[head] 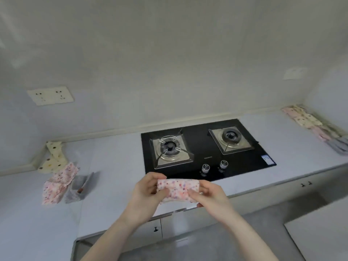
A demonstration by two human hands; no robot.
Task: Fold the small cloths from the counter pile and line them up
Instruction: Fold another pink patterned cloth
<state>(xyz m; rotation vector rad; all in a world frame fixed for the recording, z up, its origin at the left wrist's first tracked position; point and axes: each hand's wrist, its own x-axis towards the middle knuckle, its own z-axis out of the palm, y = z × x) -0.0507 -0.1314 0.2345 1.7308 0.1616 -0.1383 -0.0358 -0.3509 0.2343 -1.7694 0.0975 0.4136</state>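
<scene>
A small pink floral cloth [178, 188] is held up above the counter's front edge, folded into a short band. My left hand [148, 193] grips its left end and my right hand [209, 194] pinches its right end. On the left of the counter lies the loose pile: a cream dotted cloth [54, 157], pink floral cloths [58, 185] and a grey cloth [82, 187]. Along the right wall a row of folded cloths [308, 121] runs toward a grey cloth [339, 146] at its near end.
A black two-burner gas hob [203, 149] with two knobs sits in the white counter [113, 185] just behind my hands. Wall sockets [49, 95] are on the back wall. Cabinet doors and a grey floor lie below the counter edge.
</scene>
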